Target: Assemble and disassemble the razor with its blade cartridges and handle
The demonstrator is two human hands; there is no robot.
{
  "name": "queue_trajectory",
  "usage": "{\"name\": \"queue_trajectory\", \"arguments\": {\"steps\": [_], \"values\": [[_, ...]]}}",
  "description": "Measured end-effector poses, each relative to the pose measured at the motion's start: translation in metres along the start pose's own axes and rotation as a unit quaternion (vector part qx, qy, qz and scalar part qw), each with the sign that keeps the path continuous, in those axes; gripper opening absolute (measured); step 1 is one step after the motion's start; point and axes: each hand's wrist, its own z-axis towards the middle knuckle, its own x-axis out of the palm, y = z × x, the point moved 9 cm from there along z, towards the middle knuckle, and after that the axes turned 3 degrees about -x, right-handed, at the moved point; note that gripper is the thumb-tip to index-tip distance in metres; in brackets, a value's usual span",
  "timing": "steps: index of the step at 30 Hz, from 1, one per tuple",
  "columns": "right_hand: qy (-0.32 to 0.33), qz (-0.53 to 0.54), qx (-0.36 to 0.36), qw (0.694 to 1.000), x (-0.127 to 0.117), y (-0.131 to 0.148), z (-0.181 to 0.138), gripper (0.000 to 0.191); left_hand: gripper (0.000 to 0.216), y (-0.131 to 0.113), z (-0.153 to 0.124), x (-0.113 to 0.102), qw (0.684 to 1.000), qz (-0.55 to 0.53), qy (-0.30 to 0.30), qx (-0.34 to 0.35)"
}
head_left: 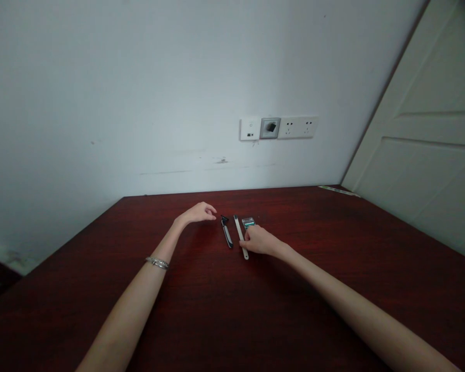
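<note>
On the dark red wooden table point(256, 310) lie a black razor handle point(227, 232), a white stick-like handle point(240, 235) and a small teal blade cartridge pack point(248, 222), side by side. My left hand point(199, 212) hovers just left of the black handle, fingers loosely curled and holding nothing; a silver bracelet point(157, 263) sits on that forearm. My right hand point(259, 240) rests on the table with its fingers closed around the lower part of the white handle, just below the teal pack.
A white wall rises behind the table with a row of sockets and a switch plate point(278, 128). A white door point(426, 139) stands at the right, close to the table's far right corner. The table's left edge drops off to the floor.
</note>
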Motion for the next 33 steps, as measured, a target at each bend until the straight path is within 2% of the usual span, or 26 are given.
{"name": "queue_trajectory", "arguments": {"steps": [5,15,21,29,33], "values": [[-0.009,0.018,-0.007,1.0,-0.007,0.0,-0.001,0.031,0.041,-0.001,-0.001,0.002,1.0,-0.003,-0.002,0.0],[-0.085,0.094,-0.005,0.992,-0.055,-0.021,-0.005,0.038,0.033,-0.007,-0.003,0.011,1.0,-0.028,-0.003,0.009],[-0.097,0.106,-0.004,0.99,-0.061,-0.026,-0.005,0.037,0.031,-0.008,0.001,0.021,0.999,-0.038,-0.007,0.007],[-0.099,0.112,0.007,0.989,-0.06,-0.028,-0.006,0.035,0.034,0.003,0.004,0.027,0.997,-0.029,-0.02,-0.073],[-0.084,0.121,0.019,0.989,-0.055,-0.025,-0.007,0.032,0.038,0.0,-0.006,0.034,0.989,-0.036,0.052,-0.134]]}}
